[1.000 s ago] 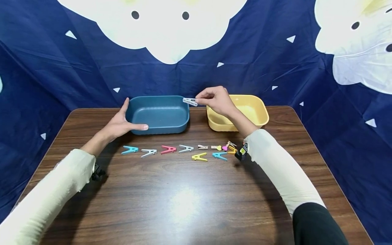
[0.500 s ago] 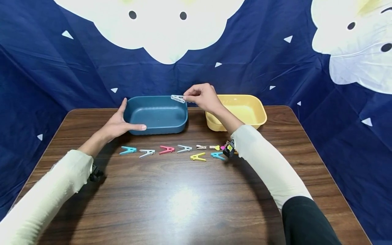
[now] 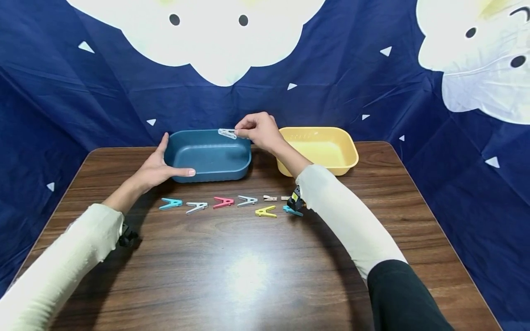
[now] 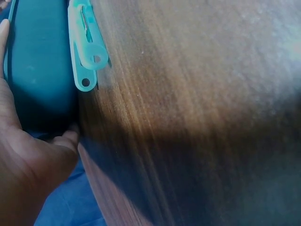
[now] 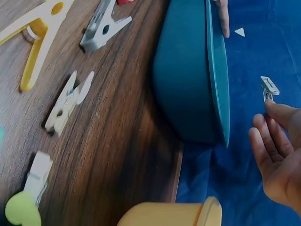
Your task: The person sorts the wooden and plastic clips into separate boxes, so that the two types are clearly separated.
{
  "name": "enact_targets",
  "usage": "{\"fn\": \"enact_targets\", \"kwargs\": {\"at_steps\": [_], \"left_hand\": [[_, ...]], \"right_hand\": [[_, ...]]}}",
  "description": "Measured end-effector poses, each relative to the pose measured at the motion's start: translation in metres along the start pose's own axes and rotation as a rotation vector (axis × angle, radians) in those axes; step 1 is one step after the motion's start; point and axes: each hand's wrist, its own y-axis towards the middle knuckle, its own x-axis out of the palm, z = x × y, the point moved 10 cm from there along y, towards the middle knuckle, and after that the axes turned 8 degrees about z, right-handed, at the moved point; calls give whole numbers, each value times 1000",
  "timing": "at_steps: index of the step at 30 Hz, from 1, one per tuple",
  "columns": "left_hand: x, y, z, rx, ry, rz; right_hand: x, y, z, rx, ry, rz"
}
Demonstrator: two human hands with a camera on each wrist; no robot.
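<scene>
My right hand pinches a clear plastic clothespin between thumb and fingertips, over the far right part of a blue basin. That clothespin also shows in the right wrist view. At the basin's left end rests my left hand, its straight thumb lying along the near rim and a straight finger along the left side. In front of the basin, on the table, lie a light blue clothespin, a grey one, a red clothespin and another grey one.
A yellow basin stands right of the blue one, partly behind my right forearm. A yellow clothespin, a small wooden clothespin and a blue clothespin lie near the forearm, which covers others. A blue curtain hangs behind the table.
My right hand has moved left with the clear clothespin, from the blue basin's right edge to over its interior. My left hand has stayed at the basin; the head view has shifted slightly.
</scene>
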Motion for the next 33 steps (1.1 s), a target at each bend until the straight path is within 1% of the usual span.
{"fn": "enact_targets", "kwargs": {"at_steps": [3,8,13,16,19,24,33], "left_hand": [[0,0,1,6,-3,4],[-1,1,1,6,3,5],[-1,1,0,1,9,3],[-1,2,0,4,9,2],[-1,1,0,5,12,-1],[0,1,1,7,17,-8],[0,1,1,2,22,-6]], "right_hand": [[5,3,-3,12,6,-2],[12,8,-5,50,-19,6],[20,9,-1,112,-40,-38],[20,6,2,115,-46,-57],[15,4,4,97,-40,-59],[1,-2,7,69,0,-40],[-22,-11,14,81,72,-19]]}}
